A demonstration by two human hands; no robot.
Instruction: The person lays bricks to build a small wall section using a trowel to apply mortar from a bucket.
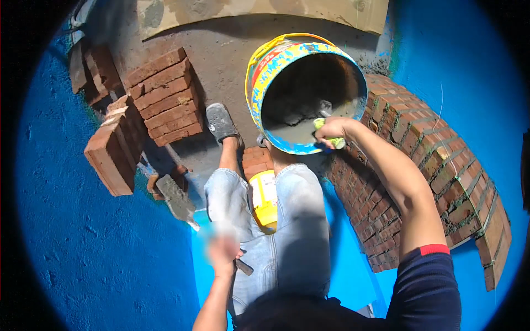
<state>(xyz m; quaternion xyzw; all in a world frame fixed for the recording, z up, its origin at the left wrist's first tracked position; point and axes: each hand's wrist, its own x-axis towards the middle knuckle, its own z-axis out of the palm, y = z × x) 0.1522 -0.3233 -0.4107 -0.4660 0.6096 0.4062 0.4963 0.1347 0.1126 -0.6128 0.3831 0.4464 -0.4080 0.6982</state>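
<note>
My right hand is closed around the yellow-green handle of a tool at the near rim of a large paint-smeared bucket. Grey wet mortar lies inside the tilted bucket; the tool's working end cannot be clearly made out. Over my left thigh, my left hand is partly blurred. A mortar-coated trowel lines up with this hand, its blade pointing toward the bricks at left and a dark handle end showing past the palm. The hand appears closed on it.
A curved brick structure with open joints and a thin string stands at right. Stacked bricks and more bricks sit at left. Between my legs is a yellow tub. A board spans the far edge.
</note>
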